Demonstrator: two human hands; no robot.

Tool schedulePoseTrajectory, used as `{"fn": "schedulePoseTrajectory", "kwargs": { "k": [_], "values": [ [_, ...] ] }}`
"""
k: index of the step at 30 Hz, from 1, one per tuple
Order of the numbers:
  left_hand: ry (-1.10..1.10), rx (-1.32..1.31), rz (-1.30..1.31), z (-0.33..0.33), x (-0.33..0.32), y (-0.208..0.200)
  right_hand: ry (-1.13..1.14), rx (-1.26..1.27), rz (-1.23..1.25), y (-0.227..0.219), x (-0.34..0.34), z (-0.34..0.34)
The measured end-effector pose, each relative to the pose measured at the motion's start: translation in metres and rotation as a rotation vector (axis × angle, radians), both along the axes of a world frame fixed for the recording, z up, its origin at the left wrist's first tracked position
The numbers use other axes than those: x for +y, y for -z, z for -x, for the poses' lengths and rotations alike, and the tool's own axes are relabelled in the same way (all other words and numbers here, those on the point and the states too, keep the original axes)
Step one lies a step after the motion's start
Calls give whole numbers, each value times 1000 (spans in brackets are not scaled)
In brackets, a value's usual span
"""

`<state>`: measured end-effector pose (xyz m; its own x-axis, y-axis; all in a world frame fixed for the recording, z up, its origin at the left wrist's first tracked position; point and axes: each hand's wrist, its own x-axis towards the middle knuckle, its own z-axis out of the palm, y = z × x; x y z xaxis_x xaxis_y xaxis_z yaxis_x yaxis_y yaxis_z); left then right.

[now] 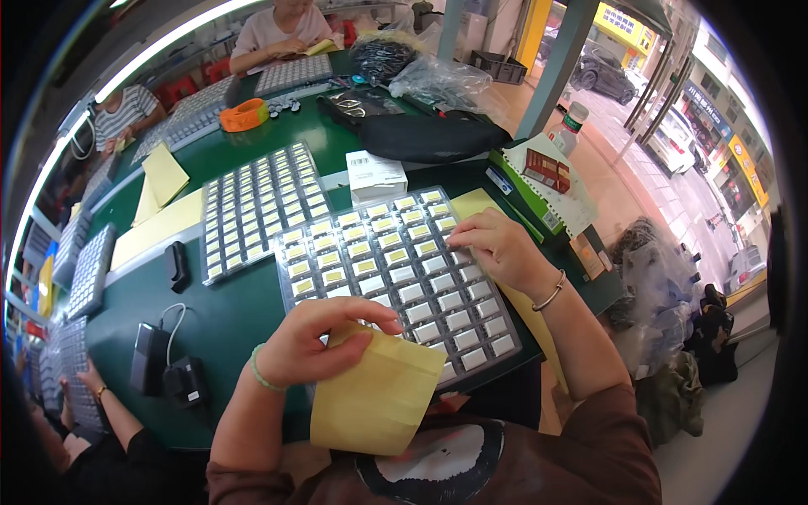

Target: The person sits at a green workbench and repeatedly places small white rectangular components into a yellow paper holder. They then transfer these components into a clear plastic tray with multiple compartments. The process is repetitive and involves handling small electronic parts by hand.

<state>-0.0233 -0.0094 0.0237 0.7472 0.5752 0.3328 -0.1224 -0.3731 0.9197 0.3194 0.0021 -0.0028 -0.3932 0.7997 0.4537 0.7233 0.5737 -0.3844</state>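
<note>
A sheet of yellow paper [374, 391] hangs from my left hand [316, 341], gripped between thumb and fingers over the tray's near edge. Under both hands lies a clear plastic tray [497, 364] holding rows of small white blocks. Blocks in the far and left rows carry yellow patches on top; those in the near right rows look plain white. My right hand [502, 257] reaches over the tray's right side, its fingertips pinched together down at a block near the far right corner. Whatever is between those fingertips is too small to make out.
Another filled tray [261, 206] lies to the left, beside yellow sheets [160, 223]. A white box [376, 177] and black bag [433, 136] sit beyond my tray. Black adapters [150, 358] rest at left. A bottle [570, 126] stands far right. Other people work at left and far side.
</note>
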Motion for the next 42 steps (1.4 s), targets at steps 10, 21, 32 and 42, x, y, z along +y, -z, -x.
{"fn": "schedulePoseTrajectory", "kwargs": {
  "k": [10, 21, 32, 42],
  "values": [
    [-192, 43, -190, 20, -67, -30, -311, 522, 523, -57, -122, 78],
    [-315, -175, 405, 29, -124, 34, -155, 828, 782, -20, -151, 111],
    [-451, -69, 439, 23, -123, 19, -219, 901, 895, -27, -140, 112],
    [-394, -10, 419, 30, -118, 22, -259, 254, 340, -31, -130, 107]
  ]
}}
